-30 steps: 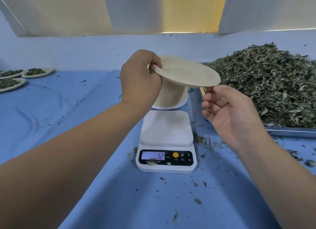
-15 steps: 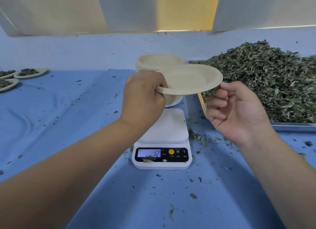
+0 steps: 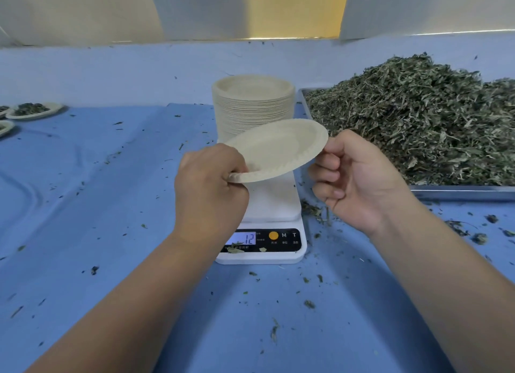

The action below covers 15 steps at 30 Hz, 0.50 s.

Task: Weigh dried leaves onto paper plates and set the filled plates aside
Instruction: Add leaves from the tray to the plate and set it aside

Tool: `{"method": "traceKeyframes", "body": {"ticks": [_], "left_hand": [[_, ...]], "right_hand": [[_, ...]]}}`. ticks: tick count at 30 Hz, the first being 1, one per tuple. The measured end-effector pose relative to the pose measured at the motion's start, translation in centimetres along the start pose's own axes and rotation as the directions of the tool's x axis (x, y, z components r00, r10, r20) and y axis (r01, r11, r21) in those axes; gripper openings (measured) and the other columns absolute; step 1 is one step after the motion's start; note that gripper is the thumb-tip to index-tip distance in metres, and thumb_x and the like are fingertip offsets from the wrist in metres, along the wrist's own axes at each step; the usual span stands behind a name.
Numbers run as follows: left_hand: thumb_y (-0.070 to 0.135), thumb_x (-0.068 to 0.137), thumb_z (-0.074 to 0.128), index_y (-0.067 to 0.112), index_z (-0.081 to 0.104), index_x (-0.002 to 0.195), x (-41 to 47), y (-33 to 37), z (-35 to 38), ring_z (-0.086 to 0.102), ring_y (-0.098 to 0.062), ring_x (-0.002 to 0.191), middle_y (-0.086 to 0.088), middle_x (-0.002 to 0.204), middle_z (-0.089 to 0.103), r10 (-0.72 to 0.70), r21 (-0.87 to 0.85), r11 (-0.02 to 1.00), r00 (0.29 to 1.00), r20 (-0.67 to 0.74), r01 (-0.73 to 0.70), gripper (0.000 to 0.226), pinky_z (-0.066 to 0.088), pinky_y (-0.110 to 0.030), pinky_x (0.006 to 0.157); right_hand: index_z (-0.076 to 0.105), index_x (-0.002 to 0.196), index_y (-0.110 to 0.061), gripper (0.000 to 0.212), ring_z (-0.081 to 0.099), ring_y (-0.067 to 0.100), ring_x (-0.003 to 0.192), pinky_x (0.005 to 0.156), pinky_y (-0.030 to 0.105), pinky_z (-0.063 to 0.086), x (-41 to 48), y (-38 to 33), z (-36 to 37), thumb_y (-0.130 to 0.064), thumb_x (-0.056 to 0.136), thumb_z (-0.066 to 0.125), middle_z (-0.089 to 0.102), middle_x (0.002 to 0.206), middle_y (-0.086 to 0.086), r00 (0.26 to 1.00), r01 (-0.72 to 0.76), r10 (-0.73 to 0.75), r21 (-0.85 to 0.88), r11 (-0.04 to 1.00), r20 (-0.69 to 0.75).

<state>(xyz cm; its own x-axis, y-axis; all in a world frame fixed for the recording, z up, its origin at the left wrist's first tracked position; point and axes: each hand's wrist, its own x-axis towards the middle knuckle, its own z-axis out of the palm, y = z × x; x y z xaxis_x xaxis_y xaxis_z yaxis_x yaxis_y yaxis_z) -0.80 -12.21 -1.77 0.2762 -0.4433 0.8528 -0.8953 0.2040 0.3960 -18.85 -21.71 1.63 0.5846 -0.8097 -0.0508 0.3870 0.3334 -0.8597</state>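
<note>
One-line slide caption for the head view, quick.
Left hand and right hand hold an empty paper plate over the scale; plate stack and dried leaves behind.

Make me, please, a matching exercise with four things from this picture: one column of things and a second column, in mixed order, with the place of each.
Things:
1. single plate
2. plate stack
3. dried leaves
4. filled plates

Places:
A. far left on the table
B. heaped in the metal tray
C. behind the scale
D. held between left hand and right hand

Pairs: 1-D, 2-C, 3-B, 4-A
</note>
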Motion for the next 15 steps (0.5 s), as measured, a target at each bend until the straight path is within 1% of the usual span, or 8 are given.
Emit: {"method": "traceKeyframes", "body": {"ticks": [2, 4, 6, 8, 10, 12, 14, 15], "left_hand": [[-0.01, 0.058, 0.04, 0.013, 0.065, 0.071, -0.1, -0.4, -0.2, 0.053, -0.011, 0.079, 0.03, 0.076, 0.056, -0.046, -0.015, 0.999, 0.999, 0.03, 0.046, 0.036, 0.045, -0.037, 0.071], [-0.007, 0.06, 0.039, 0.016, 0.067, 0.076, -0.1, -0.5, -0.3, 0.052, -0.007, 0.083, 0.032, 0.079, 0.06, -0.077, -0.044, 0.996, 0.995, 0.062, 0.08, 0.039, 0.045, -0.036, 0.073], [-0.005, 0.061, 0.042, 0.017, 0.069, 0.083, -0.2, -0.1, -0.4, 0.055, -0.004, 0.088, 0.023, 0.084, 0.066, -0.021, -0.093, 0.995, 0.994, 0.106, 0.031, 0.041, 0.049, -0.041, 0.08], [-0.001, 0.065, 0.049, 0.015, 0.072, 0.096, -0.3, 0.4, -0.5, 0.063, -0.01, 0.1, 0.015, 0.1, 0.069, 0.099, -0.14, 0.987, 0.982, 0.16, -0.077, 0.042, 0.049, -0.047, 0.091], [0.008, 0.073, 0.057, 0.013, 0.072, 0.109, -0.3, 0.7, -0.7, 0.062, -0.018, 0.117, 0.008, 0.119, 0.069, 0.201, -0.142, 0.975, 0.953, 0.228, -0.172, 0.04, 0.044, -0.052, 0.102], [0.023, 0.082, 0.066, 0.015, 0.072, 0.115, -0.4, 1.0, -0.8, 0.059, -0.021, 0.127, 0.006, 0.13, 0.066, 0.237, -0.103, 0.971, 0.926, 0.292, -0.216, 0.035, 0.036, -0.058, 0.109], [0.042, 0.089, 0.069, 0.018, 0.074, 0.113, -0.5, 1.5, -0.8, 0.058, -0.019, 0.127, 0.008, 0.131, 0.066, 0.197, -0.052, 0.98, 0.926, 0.323, -0.191, 0.034, 0.031, -0.06, 0.113], [0.046, 0.091, 0.068, 0.019, 0.075, 0.109, -0.5, 1.7, -0.8, 0.059, -0.018, 0.124, 0.008, 0.127, 0.068, 0.179, -0.036, 0.984, 0.931, 0.319, -0.176, 0.033, 0.032, -0.06, 0.113]], "right_hand": [[0.034, 0.065, -0.022, 0.026, 0.027, 0.009, 0.047, 0.037, 0.021, 0.015, 0.0, 0.4, 0.4, -0.011, 0.086, 0.044, 0.029, 0.057, -0.006, 1.0, -0.005, 0.005, -0.003, 1.0, -0.025], [0.035, 0.064, -0.022, 0.024, 0.025, 0.01, 0.048, 0.04, 0.022, 0.014, -0.1, 0.6, 0.9, -0.01, 0.083, 0.043, 0.025, 0.058, -0.005, 0.998, 0.002, -0.001, 0.016, 1.0, -0.056], [0.036, 0.063, -0.021, 0.023, 0.022, 0.011, 0.049, 0.043, 0.022, 0.016, -0.2, 0.8, 1.1, -0.011, 0.082, 0.043, 0.023, 0.058, -0.005, 0.996, 0.007, -0.001, 0.072, 0.997, -0.084], [0.035, 0.062, -0.021, 0.023, 0.02, 0.011, 0.05, 0.042, 0.021, 0.021, -0.1, 1.0, 1.3, -0.011, 0.082, 0.042, 0.022, 0.058, -0.004, 0.994, 0.011, 0.006, 0.154, 0.988, -0.106], [0.035, 0.064, -0.02, 0.023, 0.022, 0.01, 0.049, 0.041, 0.02, 0.027, -0.1, 1.1, 1.4, -0.01, 0.083, 0.042, 0.023, 0.056, -0.004, 0.993, 0.025, 0.0, 0.212, 0.977, -0.116], [0.037, 0.066, -0.019, 0.021, 0.024, 0.01, 0.047, 0.041, 0.02, 0.031, -0.1, 1.3, 1.5, -0.008, 0.084, 0.043, 0.025, 0.055, -0.004, 0.993, 0.044, -0.019, 0.213, 0.976, -0.12], [0.041, 0.066, -0.018, 0.021, 0.025, 0.01, 0.047, 0.042, 0.02, 0.033, -0.2, 1.4, 1.7, -0.007, 0.085, 0.043, 0.026, 0.054, -0.003, 0.993, 0.068, -0.047, 0.186, 0.98, -0.112], [0.043, 0.065, -0.017, 0.023, 0.026, 0.01, 0.048, 0.043, 0.021, 0.034, -0.2, 1.5, 1.8, -0.007, 0.085, 0.043, 0.026, 0.054, -0.003, 0.993, 0.078, -0.062, 0.17, 0.982, -0.102]]}}
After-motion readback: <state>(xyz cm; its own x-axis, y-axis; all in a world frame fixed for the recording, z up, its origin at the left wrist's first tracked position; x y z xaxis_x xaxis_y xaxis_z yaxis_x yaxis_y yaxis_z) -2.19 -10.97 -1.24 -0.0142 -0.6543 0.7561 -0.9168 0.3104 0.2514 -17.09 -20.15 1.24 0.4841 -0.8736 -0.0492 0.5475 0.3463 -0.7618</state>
